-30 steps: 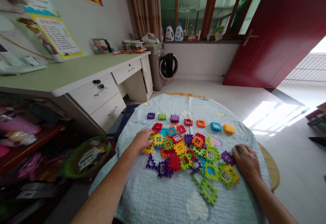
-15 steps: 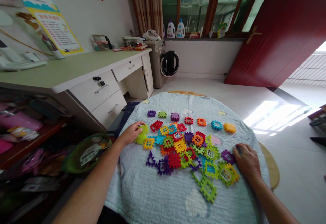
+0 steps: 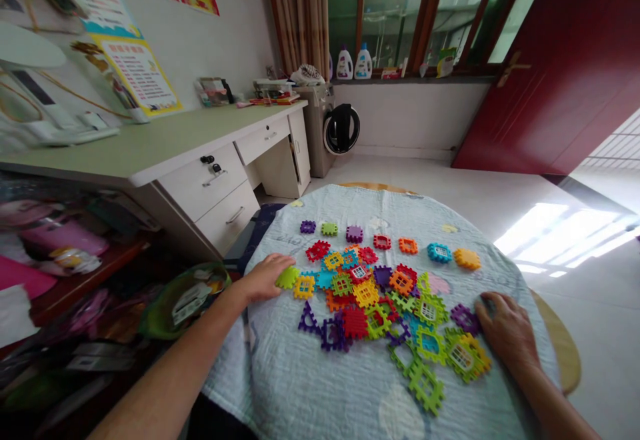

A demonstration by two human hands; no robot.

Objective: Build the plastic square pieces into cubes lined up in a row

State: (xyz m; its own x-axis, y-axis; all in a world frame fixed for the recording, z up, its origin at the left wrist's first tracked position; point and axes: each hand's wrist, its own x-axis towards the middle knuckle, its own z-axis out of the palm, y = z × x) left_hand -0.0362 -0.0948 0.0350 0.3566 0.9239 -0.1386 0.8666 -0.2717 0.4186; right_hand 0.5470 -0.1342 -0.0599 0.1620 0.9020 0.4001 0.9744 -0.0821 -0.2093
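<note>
Beside pile [image 3: 367, 293], left fingers [image 3: 283, 260] part-closed, holding lime piece [image 3: 287, 279]

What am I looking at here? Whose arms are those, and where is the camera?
There is no machine here: these are one person's bare arms, seen by a camera worn on their head, looking forward and down. The left hand holds a lime-green toothed tile by its edge. The right hand rests on the pale blue tablecloth, beside a purple toothed tile; whether they touch is hard to tell. Between the hands lies a heap of colourful interlocking tiles, with a row of tiles beyond it.
</note>
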